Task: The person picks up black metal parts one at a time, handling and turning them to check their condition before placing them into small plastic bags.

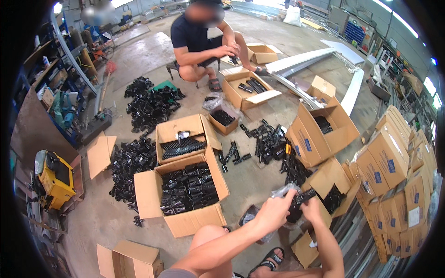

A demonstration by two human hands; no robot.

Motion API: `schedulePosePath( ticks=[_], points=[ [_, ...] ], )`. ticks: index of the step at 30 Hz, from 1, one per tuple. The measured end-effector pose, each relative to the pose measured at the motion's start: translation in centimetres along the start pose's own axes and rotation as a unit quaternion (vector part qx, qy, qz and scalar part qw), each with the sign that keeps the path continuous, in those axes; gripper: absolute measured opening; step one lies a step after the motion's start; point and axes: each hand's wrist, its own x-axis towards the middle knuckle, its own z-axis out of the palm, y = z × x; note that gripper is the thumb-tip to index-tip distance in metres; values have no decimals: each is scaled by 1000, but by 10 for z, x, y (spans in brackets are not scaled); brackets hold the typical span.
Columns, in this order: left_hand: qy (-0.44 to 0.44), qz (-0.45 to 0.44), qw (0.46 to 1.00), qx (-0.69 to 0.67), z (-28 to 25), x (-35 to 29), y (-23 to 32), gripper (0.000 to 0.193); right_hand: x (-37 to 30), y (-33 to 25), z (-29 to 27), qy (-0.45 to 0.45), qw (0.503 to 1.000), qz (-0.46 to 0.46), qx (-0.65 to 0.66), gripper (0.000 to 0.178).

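Observation:
My left hand [278, 208] is closed on a dark, ribbed tube-like part [303, 198], its index finger stretched along it. My right hand [311, 209] grips the same part from the other side; its fingertips are partly hidden. Clear plastic wrap [283, 190] shows around my left fingers. Below my forearm stands a small box [247, 217] lined with plastic. Just right of my hands, an open carton [320, 178] holds more black parts. Beyond them, a loose heap of black parts [265, 144] lies on the floor.
A large open carton [144, 194] packed with black parts stands left of my knee. Big black heaps [150, 106] lie farther left. Ahead, another person [197, 41] sits on a stool, handling something small. Stacked cartons [380, 157] line the right side, beside long metal bars [357, 241].

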Motion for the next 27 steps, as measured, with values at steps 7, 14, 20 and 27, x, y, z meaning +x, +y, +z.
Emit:
schedulePosePath(
  ticks=[7, 14, 20, 27],
  points=[
    [-61, 48, 991, 112, 31, 1, -10, 56, -79, -164, -98, 151, 980, -100, 80, 14],
    [-113, 77, 971, 195, 50, -13, -4, 58, -103, -162, -74, 104, 956, -250, -109, 10],
    [-114, 70, 971, 200, 45, -16, -6, 61, -103, -147, -66, 72, 944, -283, -151, 7],
    [-101, 79, 974, 187, 38, -20, -6, 65, -102, -145, -62, 101, 938, -297, -149, 7]
  ],
)
